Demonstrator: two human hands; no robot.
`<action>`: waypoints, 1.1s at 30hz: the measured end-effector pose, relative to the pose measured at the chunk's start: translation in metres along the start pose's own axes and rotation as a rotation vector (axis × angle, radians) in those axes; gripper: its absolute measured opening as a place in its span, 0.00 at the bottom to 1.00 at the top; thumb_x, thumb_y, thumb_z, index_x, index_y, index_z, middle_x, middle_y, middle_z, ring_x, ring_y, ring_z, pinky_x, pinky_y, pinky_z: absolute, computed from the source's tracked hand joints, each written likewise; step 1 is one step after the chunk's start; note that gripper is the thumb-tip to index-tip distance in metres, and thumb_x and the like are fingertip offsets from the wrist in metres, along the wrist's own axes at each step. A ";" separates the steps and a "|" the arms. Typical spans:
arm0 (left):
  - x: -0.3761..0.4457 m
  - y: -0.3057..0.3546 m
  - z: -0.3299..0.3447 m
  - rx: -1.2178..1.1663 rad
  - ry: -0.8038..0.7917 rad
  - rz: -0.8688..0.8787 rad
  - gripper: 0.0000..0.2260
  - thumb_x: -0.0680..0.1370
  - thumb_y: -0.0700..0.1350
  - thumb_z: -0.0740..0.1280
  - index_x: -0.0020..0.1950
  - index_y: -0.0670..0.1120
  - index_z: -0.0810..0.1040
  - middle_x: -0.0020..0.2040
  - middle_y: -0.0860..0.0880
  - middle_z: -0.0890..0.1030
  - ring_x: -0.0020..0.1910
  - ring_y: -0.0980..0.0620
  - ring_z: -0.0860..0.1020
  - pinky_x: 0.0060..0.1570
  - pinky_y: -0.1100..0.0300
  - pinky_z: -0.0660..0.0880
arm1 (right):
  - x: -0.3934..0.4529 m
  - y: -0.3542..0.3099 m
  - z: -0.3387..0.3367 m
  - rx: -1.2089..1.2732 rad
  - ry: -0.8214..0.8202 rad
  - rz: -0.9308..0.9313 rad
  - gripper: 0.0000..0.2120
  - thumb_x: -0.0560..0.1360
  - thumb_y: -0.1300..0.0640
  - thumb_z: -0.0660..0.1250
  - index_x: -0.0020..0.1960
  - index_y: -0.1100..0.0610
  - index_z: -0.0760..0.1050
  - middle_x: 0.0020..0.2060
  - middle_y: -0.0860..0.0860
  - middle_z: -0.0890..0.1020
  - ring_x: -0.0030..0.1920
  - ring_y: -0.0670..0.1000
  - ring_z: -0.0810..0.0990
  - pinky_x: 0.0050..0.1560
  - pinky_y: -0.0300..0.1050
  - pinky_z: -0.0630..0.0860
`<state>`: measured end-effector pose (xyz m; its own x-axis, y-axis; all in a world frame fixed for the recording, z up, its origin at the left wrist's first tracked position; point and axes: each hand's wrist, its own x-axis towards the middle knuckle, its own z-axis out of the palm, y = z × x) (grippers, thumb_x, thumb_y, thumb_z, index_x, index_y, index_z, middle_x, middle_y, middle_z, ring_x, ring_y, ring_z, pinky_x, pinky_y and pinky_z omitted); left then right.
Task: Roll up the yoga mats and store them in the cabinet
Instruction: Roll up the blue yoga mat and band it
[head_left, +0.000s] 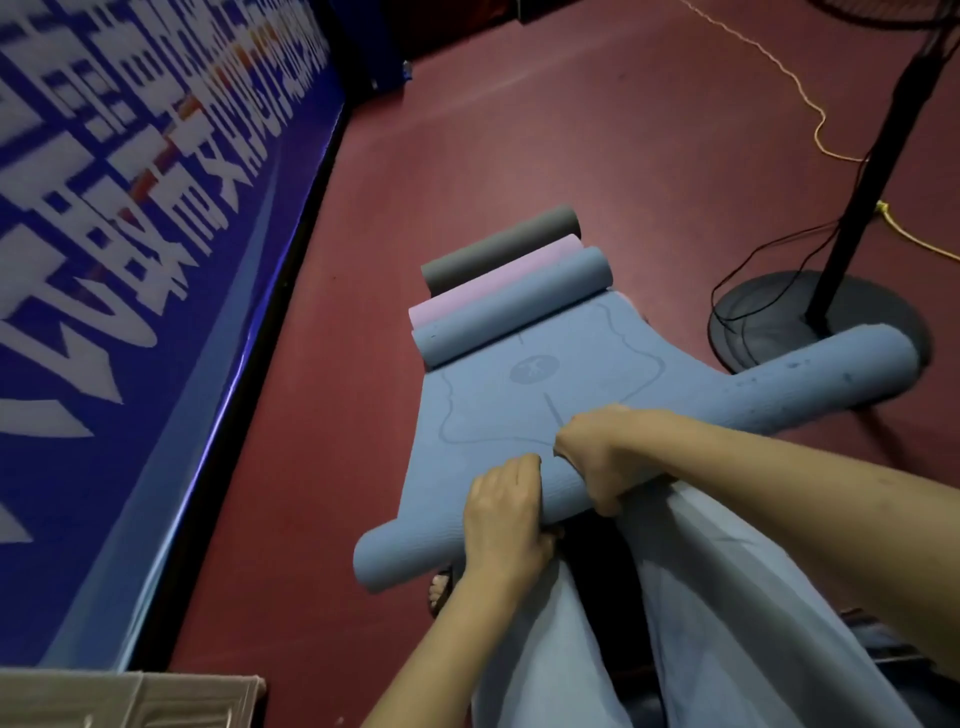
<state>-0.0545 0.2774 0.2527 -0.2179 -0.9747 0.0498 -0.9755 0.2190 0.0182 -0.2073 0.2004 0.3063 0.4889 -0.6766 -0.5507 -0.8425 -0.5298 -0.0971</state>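
The room is dim and the light soft — it falls evenly from above, with no hard shadows. The dark red floor is brightest at mid-frame and fades to near-black toward the top corners and right edge. A thin bluish sheen runs along the lower edge of the blue banner, whose white lettering is smeared by motion blur. Wide-angle distortion bends lines at the edges — detail is grainy throughout.

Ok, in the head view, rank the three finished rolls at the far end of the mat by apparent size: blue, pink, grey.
1. blue roll, the most surface showing, and nearest the camera.
2. and 3. grey roll and pink roll: unsure, since both are partly hidden by the roll in front.
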 end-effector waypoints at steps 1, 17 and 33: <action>0.001 -0.003 0.003 0.021 0.017 0.014 0.34 0.51 0.51 0.82 0.53 0.47 0.77 0.39 0.50 0.80 0.35 0.45 0.78 0.36 0.55 0.74 | 0.003 0.000 -0.001 -0.007 -0.012 -0.002 0.24 0.57 0.51 0.80 0.51 0.51 0.78 0.46 0.50 0.82 0.43 0.55 0.82 0.48 0.50 0.82; 0.032 -0.005 -0.021 0.029 -0.155 0.030 0.15 0.68 0.45 0.71 0.50 0.49 0.69 0.47 0.49 0.81 0.47 0.42 0.81 0.39 0.55 0.65 | -0.003 0.003 0.038 -0.137 0.513 -0.059 0.20 0.66 0.58 0.73 0.53 0.53 0.68 0.49 0.53 0.80 0.48 0.58 0.81 0.42 0.48 0.67; -0.060 0.051 -0.042 0.085 -0.091 0.056 0.20 0.55 0.41 0.72 0.43 0.50 0.70 0.34 0.53 0.77 0.32 0.48 0.77 0.35 0.57 0.56 | -0.085 -0.016 0.096 -0.137 0.647 -0.104 0.26 0.44 0.62 0.74 0.39 0.53 0.69 0.28 0.50 0.72 0.26 0.53 0.73 0.29 0.43 0.58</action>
<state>-0.0904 0.3485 0.2929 -0.2700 -0.9619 -0.0425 -0.9599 0.2724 -0.0666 -0.2567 0.3154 0.2753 0.6388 -0.7663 0.0683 -0.7684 -0.6400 0.0070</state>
